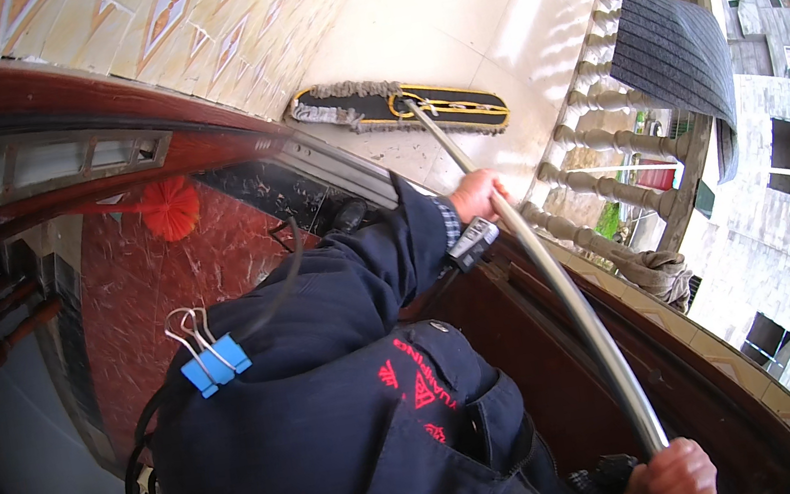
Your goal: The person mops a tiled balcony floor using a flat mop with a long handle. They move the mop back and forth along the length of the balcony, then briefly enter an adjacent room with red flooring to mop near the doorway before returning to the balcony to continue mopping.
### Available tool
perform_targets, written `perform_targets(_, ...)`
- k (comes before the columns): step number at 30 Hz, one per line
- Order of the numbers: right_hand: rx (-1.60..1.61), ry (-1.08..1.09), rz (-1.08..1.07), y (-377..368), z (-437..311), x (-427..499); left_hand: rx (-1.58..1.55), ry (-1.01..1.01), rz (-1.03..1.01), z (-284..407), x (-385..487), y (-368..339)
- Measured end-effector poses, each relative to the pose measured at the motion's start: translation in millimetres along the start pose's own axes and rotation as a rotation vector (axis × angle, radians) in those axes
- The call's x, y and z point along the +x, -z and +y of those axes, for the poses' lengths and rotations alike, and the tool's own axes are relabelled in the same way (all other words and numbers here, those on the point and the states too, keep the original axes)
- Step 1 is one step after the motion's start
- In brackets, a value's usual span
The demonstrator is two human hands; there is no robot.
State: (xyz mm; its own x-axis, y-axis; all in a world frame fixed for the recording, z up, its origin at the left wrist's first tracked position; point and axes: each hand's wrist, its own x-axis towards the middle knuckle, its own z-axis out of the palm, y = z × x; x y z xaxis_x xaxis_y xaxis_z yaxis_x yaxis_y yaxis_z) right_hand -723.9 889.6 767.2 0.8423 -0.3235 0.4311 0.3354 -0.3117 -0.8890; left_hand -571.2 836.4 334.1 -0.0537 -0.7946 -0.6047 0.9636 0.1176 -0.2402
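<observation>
A flat dust mop (455, 108) with a black, yellow-edged backing and grey fringe lies on the pale tiled floor at the upper middle. From its swivel joint a long metal pole (575, 297) runs down to the lower right. My left hand (480, 195) is wrapped around the pole's upper part in the picture, nearer the mop head. My right hand (670, 477) grips the pole near its other end, at the bottom edge. A grey device (474, 242) is on my left wrist. Dark sleeves cover both arms.
A metal door track (342, 167) and dark red wooden frame (116, 96) border the floor. A patterned tiled wall (183, 34) stands beyond. Stone balusters (621, 132) line the balcony, with a dark striped cloth (675, 56) over the rail. A red fan-shaped object (170, 209) is at left.
</observation>
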Motion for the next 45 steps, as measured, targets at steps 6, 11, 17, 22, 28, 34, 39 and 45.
perform_targets(6,0.012,-0.141,-0.215,-21.5,64.3,-6.9,0.33,-0.058,0.075,54.5,8.5,63.4)
perform_targets(11,0.005,-0.142,-0.251,-27.2,61.3,-3.4,0.163,-0.091,-0.041,45.0,11.8,67.3)
perform_targets(17,0.037,-0.02,-0.141,-40.4,60.3,1.8,0.06,-0.038,-0.018,33.8,16.7,68.0)
perform_targets(22,-0.083,-0.137,-0.205,-44.9,47.3,4.3,0.153,-0.017,0.004,10.7,24.9,68.1)
perform_targets(28,-0.062,-0.081,-0.065,-43.7,39.6,-4.0,0.2,0.079,0.095,-17.4,33.1,57.2)
perform_targets(34,-0.149,-0.073,0.199,-47.1,31.2,-25.8,0.409,0.09,0.174,-30.4,33.1,48.3)
perform_targets(39,-0.173,-0.009,0.368,-50.3,27.5,-41.5,0.465,0.125,0.209,-40.0,37.0,47.7)
perform_targets(45,-0.176,-0.046,0.408,-45.9,11.6,-45.6,0.518,0.241,0.184,-57.4,43.8,63.3)
